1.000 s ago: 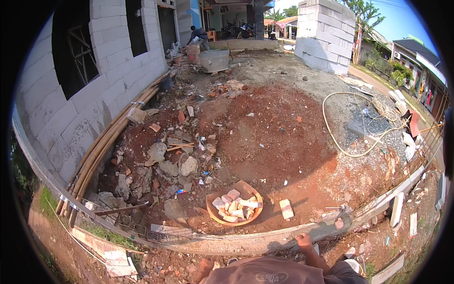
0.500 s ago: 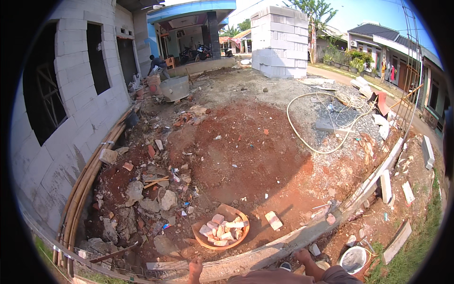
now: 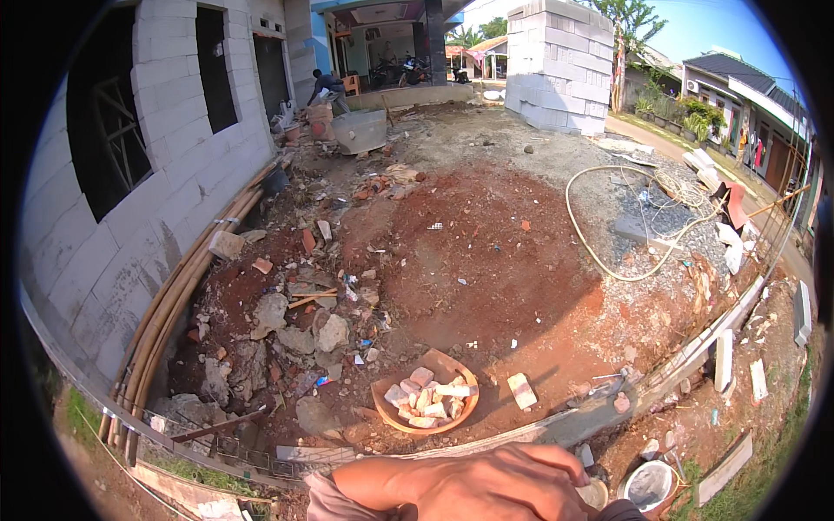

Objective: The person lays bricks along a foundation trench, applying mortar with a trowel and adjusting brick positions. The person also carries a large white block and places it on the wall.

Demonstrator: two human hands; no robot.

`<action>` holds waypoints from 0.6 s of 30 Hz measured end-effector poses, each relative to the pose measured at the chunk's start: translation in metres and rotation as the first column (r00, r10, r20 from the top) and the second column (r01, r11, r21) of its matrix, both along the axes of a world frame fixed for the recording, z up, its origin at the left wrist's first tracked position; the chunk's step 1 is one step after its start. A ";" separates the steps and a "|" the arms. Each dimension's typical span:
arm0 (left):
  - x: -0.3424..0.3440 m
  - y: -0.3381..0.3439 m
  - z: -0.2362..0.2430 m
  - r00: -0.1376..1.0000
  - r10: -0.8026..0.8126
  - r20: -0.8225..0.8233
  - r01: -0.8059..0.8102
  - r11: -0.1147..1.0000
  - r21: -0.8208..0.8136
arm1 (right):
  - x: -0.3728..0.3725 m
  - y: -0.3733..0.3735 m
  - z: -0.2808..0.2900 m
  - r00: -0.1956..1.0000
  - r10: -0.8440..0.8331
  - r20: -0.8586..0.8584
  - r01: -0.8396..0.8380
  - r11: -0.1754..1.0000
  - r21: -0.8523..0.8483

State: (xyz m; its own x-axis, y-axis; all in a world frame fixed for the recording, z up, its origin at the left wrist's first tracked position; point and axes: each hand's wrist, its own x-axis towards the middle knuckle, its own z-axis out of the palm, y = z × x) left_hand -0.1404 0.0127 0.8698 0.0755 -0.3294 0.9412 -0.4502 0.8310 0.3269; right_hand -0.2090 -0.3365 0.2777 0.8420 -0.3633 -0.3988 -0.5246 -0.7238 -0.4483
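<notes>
My left hand (image 3: 495, 486) reaches across the lower edge from the left, close to the camera, with a light sleeve at its wrist. Its back faces up and the fingers curl downward; whatever they close on is hidden. Beside it a bit of dark sleeve (image 3: 621, 511) shows, but my right hand is out of sight. Beyond the low concrete beam (image 3: 556, 427) sits an orange basin (image 3: 401, 422) filled with several broken brick pieces (image 3: 426, 399). A single pale brick (image 3: 522, 392) lies on the red soil to its right.
Bamboo poles (image 3: 178, 308) lie along the block wall (image 3: 182, 156) at left, beside rubble (image 3: 269, 313). A white bucket (image 3: 648, 486) stands at lower right. A looped hose (image 3: 580, 227) rests on gravel. Stacked blocks (image 3: 556, 69) and a crouching person (image 3: 326, 89) are farther back.
My left hand has risen close to the camera and swung right across my front. My right hand has left the picture. The whole scene has shifted rightward and somewhat upward in view.
</notes>
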 end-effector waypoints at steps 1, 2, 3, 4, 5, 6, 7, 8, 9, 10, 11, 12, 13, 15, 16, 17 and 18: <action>-0.010 -0.012 0.009 0.998 -0.059 -0.007 0.059 0.995 -0.076 | -0.009 0.009 -0.004 0.999 -0.039 -0.012 0.039 0.999 -0.019; -0.013 -0.022 0.009 0.995 -0.103 -0.014 0.100 0.986 -0.130 | -0.010 0.009 -0.005 0.998 -0.052 -0.027 0.051 0.999 -0.018; -0.018 -0.033 0.009 0.989 -0.147 -0.019 0.141 0.973 -0.180 | -0.009 0.012 -0.006 0.998 -0.040 -0.038 0.039 0.999 -0.006; -0.020 -0.043 0.003 0.983 -0.184 -0.020 0.176 0.960 -0.217 | -0.004 0.009 -0.006 0.998 -0.026 -0.050 0.026 1.000 0.002; -0.017 -0.052 -0.004 0.984 -0.175 -0.010 0.169 0.959 -0.229 | 0.000 0.007 -0.005 0.998 -0.014 -0.058 0.015 1.000 0.014; -0.014 -0.064 -0.012 0.984 -0.176 0.003 0.171 0.953 -0.252 | 0.003 -0.005 -0.003 0.998 -0.006 -0.061 0.007 1.000 0.011; -0.010 -0.074 -0.018 0.984 -0.177 0.013 0.174 0.947 -0.269 | 0.006 -0.014 -0.002 0.998 0.003 -0.061 -0.001 1.000 0.017; -0.008 -0.083 -0.022 0.978 -0.207 -0.014 0.194 0.939 -0.284 | 0.013 -0.016 -0.004 0.998 0.016 -0.055 -0.014 0.999 0.031; -0.007 -0.091 -0.017 0.980 -0.199 -0.020 0.185 0.940 -0.286 | 0.019 -0.019 -0.004 0.998 0.034 -0.049 -0.032 0.998 0.050; -0.007 -0.098 -0.011 0.981 -0.194 -0.022 0.179 0.940 -0.291 | 0.027 -0.024 -0.003 0.998 0.054 -0.042 -0.052 0.997 0.063; -0.007 -0.107 -0.006 0.981 -0.191 -0.027 0.174 0.938 -0.299 | 0.033 -0.031 -0.001 0.997 0.068 -0.036 -0.065 0.995 0.075; -0.007 -0.117 -0.007 0.981 -0.194 -0.010 0.183 0.938 -0.295 | 0.042 -0.032 0.001 0.996 0.082 -0.027 -0.079 0.992 0.093; -0.006 -0.133 -0.010 0.981 -0.194 -0.016 0.180 0.935 -0.305 | 0.049 -0.037 0.004 0.996 0.092 -0.023 -0.089 0.990 0.106; -0.003 -0.164 -0.015 0.980 -0.196 -0.025 0.177 0.926 -0.335 | 0.062 -0.053 0.010 0.995 0.104 -0.010 -0.102 0.988 0.117; -0.001 -0.176 -0.016 0.978 -0.198 -0.061 0.166 0.926 -0.339 | 0.066 -0.059 0.011 0.994 0.107 -0.005 -0.105 0.987 0.123; 0.001 -0.183 -0.016 0.978 -0.191 -0.085 0.155 0.935 -0.318 | 0.069 -0.064 0.012 0.994 0.110 -0.003 -0.109 0.986 0.124; 0.004 -0.190 -0.015 0.977 -0.186 -0.108 0.147 0.942 -0.301 | 0.070 -0.073 0.012 0.994 0.110 -0.005 -0.108 0.986 0.126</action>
State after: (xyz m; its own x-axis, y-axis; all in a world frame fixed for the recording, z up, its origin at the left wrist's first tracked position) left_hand -0.1365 -0.1770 0.8543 0.1738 -0.0626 0.9828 -0.2663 0.9578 0.1081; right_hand -0.1386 -0.4097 0.2901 0.8688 -0.2162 -0.4454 -0.4515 -0.7153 -0.5334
